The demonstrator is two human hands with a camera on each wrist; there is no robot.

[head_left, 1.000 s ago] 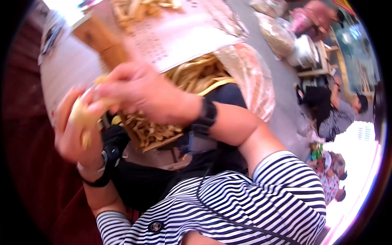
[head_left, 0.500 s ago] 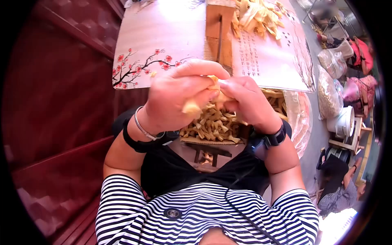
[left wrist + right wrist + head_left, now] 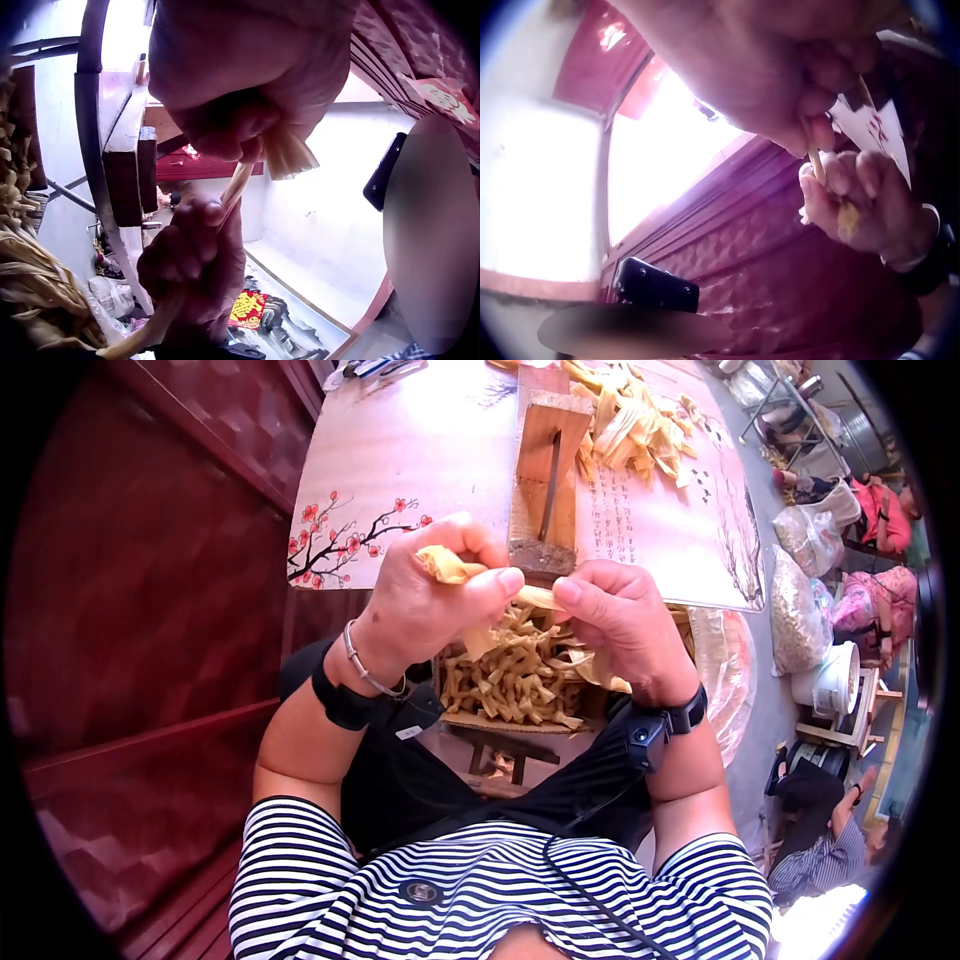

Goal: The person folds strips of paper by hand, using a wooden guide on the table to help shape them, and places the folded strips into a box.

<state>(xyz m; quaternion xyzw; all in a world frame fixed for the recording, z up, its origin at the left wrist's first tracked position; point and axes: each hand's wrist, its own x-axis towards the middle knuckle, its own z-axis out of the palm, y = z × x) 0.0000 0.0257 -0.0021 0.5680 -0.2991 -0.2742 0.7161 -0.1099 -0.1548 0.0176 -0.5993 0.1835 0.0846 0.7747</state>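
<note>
1. Seeing a table [image 3: 410, 450] ahead of us, loose yellow strips [image 3: 635, 430] piled on it.
2. Box [image 3: 520, 727] below our hands, holding short, twisted yellow pieces [image 3: 510, 675].
3. Wooden block [image 3: 545, 470] at the table's near edge, just beyond our hands.
4. Our left hand [image 3: 430, 590] grips a strip, fingers curled; its end pokes out past them.
5. Our right hand [image 3: 625, 615] pinches the same yellow strip [image 3: 540, 598], stretched between both hands, above the box.
</note>
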